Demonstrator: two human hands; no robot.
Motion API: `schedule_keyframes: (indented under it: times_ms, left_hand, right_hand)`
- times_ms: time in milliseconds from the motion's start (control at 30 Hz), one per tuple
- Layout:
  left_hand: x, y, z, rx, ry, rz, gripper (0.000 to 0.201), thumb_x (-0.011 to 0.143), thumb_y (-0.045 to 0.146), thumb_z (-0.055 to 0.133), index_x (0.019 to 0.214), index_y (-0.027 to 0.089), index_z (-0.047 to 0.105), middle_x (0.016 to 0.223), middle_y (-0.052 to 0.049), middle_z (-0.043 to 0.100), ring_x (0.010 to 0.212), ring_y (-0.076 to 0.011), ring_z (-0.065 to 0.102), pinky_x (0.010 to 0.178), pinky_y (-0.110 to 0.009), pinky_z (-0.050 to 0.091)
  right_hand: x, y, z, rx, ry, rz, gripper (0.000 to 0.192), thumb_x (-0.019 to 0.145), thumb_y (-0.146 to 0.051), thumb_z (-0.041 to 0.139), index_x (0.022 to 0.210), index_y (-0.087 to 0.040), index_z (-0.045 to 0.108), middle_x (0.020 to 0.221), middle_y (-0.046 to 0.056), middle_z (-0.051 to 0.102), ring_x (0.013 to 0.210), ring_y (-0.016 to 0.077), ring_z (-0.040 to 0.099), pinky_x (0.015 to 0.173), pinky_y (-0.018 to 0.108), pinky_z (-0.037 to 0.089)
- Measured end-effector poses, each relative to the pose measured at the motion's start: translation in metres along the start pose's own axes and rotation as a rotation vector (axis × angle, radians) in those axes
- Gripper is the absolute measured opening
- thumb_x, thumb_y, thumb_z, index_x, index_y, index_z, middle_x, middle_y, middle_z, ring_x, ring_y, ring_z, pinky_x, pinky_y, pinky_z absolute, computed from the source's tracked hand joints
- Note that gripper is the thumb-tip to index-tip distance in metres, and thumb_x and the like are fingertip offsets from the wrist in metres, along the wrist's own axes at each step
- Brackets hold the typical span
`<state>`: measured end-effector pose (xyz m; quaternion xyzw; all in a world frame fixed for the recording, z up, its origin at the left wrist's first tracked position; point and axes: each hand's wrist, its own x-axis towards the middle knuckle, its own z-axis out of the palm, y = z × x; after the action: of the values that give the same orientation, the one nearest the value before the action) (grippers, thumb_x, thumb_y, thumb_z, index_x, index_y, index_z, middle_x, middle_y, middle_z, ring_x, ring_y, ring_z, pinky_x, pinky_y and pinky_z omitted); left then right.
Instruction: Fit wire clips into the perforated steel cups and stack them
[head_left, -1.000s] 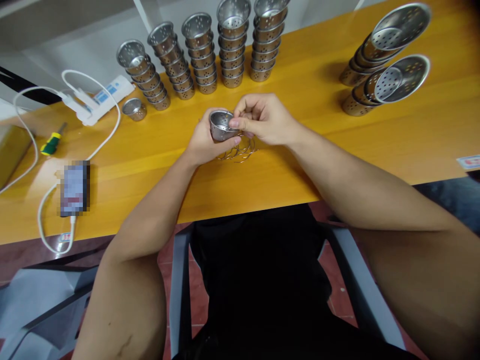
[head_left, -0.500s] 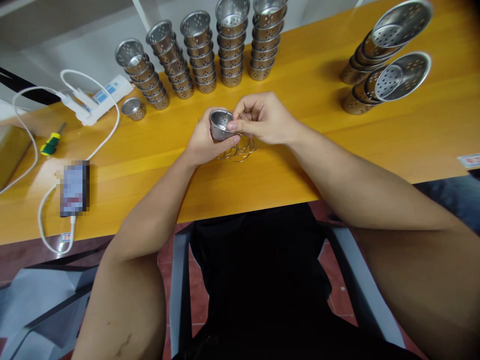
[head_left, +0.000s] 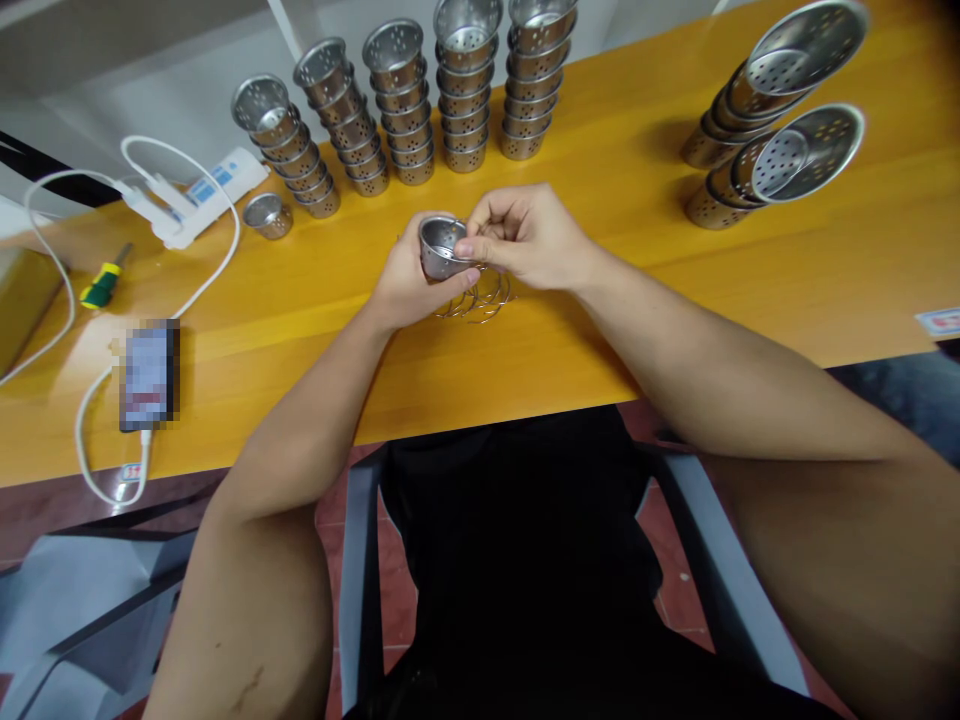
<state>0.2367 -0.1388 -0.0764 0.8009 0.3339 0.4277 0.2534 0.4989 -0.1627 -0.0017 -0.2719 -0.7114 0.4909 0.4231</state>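
Above wire rings (piled), both hands grip cup.

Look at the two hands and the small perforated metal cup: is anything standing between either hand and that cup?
Nothing visible does. The left hand grips the perforated cup directly, and the right hand pinches at its rim. The wire rings lie on the table below the hands.

Place: it looked like a small assembly workshop.
Bench: a long yellow wooden worktable served as the work surface.
Stock: stacked perforated metal cups stood in rows.
Tools: a screwdriver lay near a power strip.
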Motion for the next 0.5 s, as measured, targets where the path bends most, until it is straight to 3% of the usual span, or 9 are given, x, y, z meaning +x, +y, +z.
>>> schedule_keyframes:
  times_ms: [167,267,500]
  left_hand:
    - [0.002,-0.01,0.002,-0.051,0.006,0.071,0.102,0.094,0.105,0.096,0.16,0.033,0.069,0.146,-0.008,0.086,0.129,-0.0318,0.084,0.115,-0.064,0.076]
    - [0.002,-0.018,0.004,-0.061,0.024,0.139,0.101,0.094,0.108,0.094,0.162,0.038,0.066,0.144,-0.007,0.087,0.124,-0.0301,0.084,0.111,-0.065,0.077]
    - [0.001,-0.017,0.0,-0.01,0.071,0.037,0.102,0.1,0.098,0.096,0.168,0.032,0.059,0.157,-0.014,0.08,0.148,-0.0364,0.085,0.132,-0.057,0.07]
  right_hand:
    - [0.0,-0.001,-0.001,-0.006,-0.028,-0.008,0.087,0.077,-0.105,0.116,0.091,-0.031,0.073,0.073,-0.002,0.061,0.073,0.0227,0.061,0.062,0.037,0.061]
    - [0.0,0.002,0.0,-0.038,0.002,-0.012,0.086,0.078,-0.103,0.118,0.096,-0.031,0.074,0.078,0.0,0.065,0.079,0.0248,0.065,0.066,0.039,0.066]
    - [-0.002,0.008,-0.008,-0.167,0.149,-0.094,0.091,0.083,-0.104,0.114,0.13,-0.033,0.08,0.125,0.01,0.079,0.091,0.0282,0.075,0.075,0.043,0.071]
